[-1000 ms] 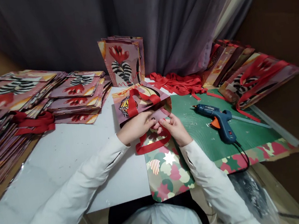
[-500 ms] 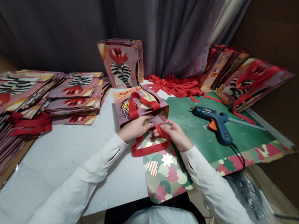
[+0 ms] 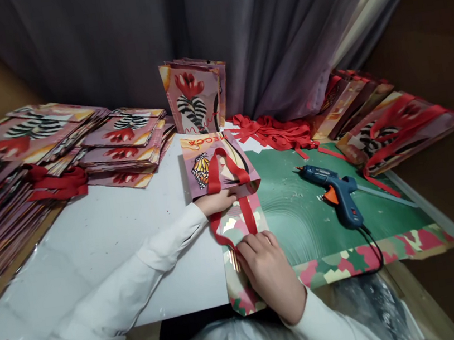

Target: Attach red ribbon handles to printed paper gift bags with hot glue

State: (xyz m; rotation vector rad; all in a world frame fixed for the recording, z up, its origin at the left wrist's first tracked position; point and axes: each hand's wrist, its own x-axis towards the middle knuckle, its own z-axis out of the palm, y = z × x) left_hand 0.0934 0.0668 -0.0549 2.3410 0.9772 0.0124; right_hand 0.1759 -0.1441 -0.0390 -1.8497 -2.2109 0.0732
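A printed paper bag (image 3: 195, 183) with a butterfly picture lies flat at the middle, its opening toward me. One red ribbon handle (image 3: 212, 179) loops over its upper face. My left hand (image 3: 216, 200) is closed on the bag's near edge, its fingertips partly hidden. Nearer to me, my right hand (image 3: 268, 268) has its fingers curled over the end of the second red ribbon loop (image 3: 248, 216), which stretches from the bag's opening over patterned paper (image 3: 240, 297). To the right, a blue glue gun (image 3: 344, 201) with an orange trigger lies on a green sheet (image 3: 290, 200).
Stacks of flat printed bags (image 3: 124, 133) fill the left, with red ribbon (image 3: 60, 182) on them. A bag (image 3: 190, 96) stands upright behind. Red ribbons (image 3: 276, 132) lie in a heap at the back. Handled bags (image 3: 398, 129) lean at the right, before a grey curtain (image 3: 107, 40).
My right hand has moved toward me, drawing the near ribbon loop out longer. The bag now lies flatter, and my left hand remains at its near edge.
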